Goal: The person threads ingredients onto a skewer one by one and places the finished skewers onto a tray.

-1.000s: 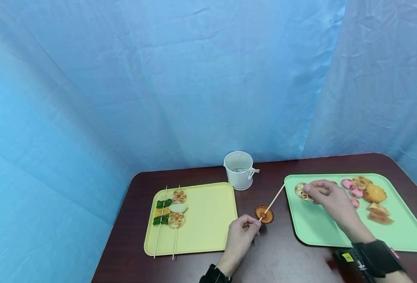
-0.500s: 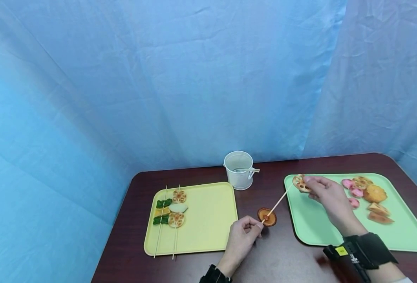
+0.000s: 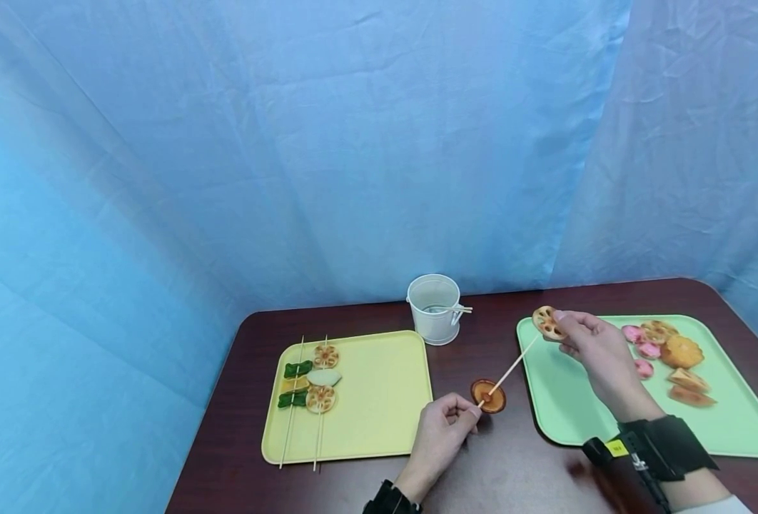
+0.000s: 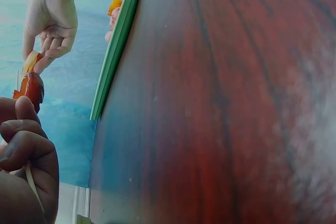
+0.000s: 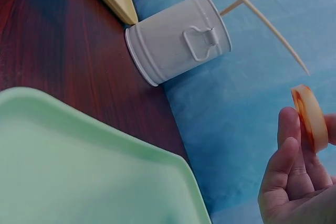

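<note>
My left hand (image 3: 440,435) pinches a thin wooden skewer (image 3: 515,365) that slants up to the right. Just beyond the fingers, a brown round mushroom cap (image 3: 497,404) is threaded on it. My right hand (image 3: 600,360) pinches a lotus root slice (image 3: 547,323) by its edge, over the far left corner of the green tray (image 3: 584,421). In the right wrist view the skewer's pointed tip stands a little apart from the lotus slice (image 5: 313,121), with the slice's holed face turned toward it. The left wrist view shows the mushroom (image 4: 32,88) close to the left fingertips.
On the yellow tray (image 3: 379,400) at left lie two loaded skewers with green pieces, lotus slices and a white piece. A white bucket (image 3: 433,332) with skewers stands at the back. Pink pieces (image 3: 642,368), a golden round piece (image 3: 682,352) and wedges (image 3: 690,396) lie on the green tray.
My right hand has lifted the lotus slice up and brought it to the skewer's tip. The left hand has shifted slightly right with skewer and mushroom.
</note>
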The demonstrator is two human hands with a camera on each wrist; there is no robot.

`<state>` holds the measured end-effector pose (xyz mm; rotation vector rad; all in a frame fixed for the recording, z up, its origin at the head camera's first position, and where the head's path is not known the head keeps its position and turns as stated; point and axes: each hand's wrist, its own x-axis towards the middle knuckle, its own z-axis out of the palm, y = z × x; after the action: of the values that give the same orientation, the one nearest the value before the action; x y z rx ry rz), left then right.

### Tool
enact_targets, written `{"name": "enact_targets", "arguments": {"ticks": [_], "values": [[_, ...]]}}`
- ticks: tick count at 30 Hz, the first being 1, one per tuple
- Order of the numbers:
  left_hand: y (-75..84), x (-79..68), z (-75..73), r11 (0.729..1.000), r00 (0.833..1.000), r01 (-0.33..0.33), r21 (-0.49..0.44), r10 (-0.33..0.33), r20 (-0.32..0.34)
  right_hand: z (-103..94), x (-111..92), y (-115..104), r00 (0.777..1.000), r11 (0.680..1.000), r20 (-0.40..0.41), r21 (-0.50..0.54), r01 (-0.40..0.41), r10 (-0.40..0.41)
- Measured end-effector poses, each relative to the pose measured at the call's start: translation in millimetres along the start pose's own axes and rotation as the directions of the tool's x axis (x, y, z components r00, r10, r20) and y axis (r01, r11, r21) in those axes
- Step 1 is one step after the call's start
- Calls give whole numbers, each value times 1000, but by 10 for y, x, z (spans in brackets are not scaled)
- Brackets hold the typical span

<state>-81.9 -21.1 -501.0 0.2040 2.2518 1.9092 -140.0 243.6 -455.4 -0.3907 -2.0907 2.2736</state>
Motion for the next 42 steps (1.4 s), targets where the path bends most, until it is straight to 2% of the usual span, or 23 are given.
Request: {"name": "enact_targets", "arguments": {"ticks": [9,19,24,34,42], "values": [[-72,4,2,1000,1000,-14,-13,14,4,89,-5,-28,1000,996,5,83,27,-28],[-49,4,7,1000,1000,-13,-11,13,-15,131,-24,-37,1000,996,10,84,23,-23],[-64,8,30,999,1000,6,-38,-7,-24,155,-53,-25,998,998,4,25,55,-56],[-83,15,70,997,998,19,-75,-23,-57,257,-106,49,993,988,53,-110,108,-103],[-47,13,63,990,997,62,-126,-66,-28,353,-151,110,994,945,56,-311,102,-90]]}}
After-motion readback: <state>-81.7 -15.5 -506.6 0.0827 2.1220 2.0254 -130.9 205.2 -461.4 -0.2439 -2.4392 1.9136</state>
